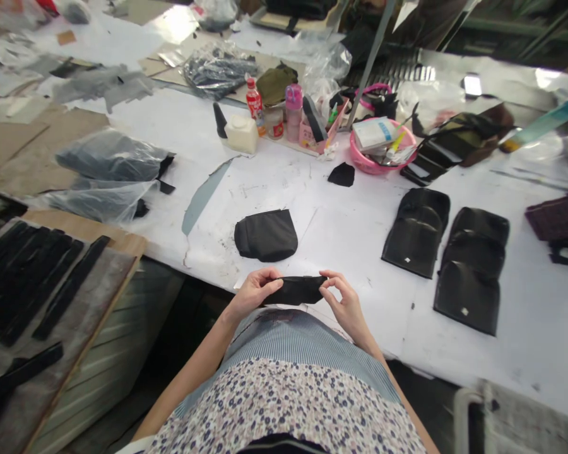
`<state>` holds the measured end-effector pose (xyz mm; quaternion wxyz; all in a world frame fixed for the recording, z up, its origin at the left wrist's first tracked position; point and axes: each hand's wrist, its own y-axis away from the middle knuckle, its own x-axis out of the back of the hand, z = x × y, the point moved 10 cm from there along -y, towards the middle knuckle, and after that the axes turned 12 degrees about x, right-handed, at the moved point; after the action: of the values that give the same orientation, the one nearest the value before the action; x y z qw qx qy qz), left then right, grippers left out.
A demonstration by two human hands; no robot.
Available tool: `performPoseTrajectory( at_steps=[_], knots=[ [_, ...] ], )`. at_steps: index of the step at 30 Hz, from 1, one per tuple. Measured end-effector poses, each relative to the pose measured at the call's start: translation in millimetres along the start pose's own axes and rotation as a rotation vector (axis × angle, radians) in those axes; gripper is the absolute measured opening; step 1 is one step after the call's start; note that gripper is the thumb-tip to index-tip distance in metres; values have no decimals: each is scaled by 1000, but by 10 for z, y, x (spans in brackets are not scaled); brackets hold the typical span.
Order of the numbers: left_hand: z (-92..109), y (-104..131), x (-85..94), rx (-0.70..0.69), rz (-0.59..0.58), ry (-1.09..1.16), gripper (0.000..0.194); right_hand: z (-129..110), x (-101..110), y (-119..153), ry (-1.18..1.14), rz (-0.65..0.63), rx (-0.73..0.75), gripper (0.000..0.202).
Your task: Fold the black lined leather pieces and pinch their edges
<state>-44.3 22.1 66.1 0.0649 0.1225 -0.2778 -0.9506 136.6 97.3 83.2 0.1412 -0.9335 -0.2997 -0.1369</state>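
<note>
Close to my body, at the table's near edge, a small black fabric piece is stretched between my two hands. My left hand pinches its left end between thumb and fingers. Its right end is gripped by my right hand, thumb against fingertips. Just beyond lies a black fabric piece with rounded corners, flat on the white table. To the right are two stacks of black moulded pieces, each with a small white mark near its lower end.
A pink basket of odds and ends, a pink bottle, a red-labelled bottle and a white container stand farther back. Plastic-wrapped dark pieces lie left. Black strips cover a lower board at left. A metal pole rises behind.
</note>
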Motion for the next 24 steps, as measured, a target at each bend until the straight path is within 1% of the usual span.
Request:
performPoseTrajectory(
  at_steps=[2,4,5,9,15,20,24],
  knots=[
    [3,-1,32,-4,19,-6,23,21,-24,1,-27,26,-10,12],
    [10,0,45,-1,30,-13,23,24,-41,2,-30,54,2,6],
    [13,1,46,1,31,-12,24,22,-52,3,-30,63,11,3],
    [26,9,41,-4,24,1,22,63,-76,14,-73,93,9,2],
    [11,-5,92,-22,49,26,22,187,-66,46,-180,128,-63,8],
    [2,-20,114,-33,45,75,22,304,-127,88,-318,144,-152,17],
    [7,-19,112,-35,41,76,22,353,-162,109,-394,176,-209,20]
  ],
)
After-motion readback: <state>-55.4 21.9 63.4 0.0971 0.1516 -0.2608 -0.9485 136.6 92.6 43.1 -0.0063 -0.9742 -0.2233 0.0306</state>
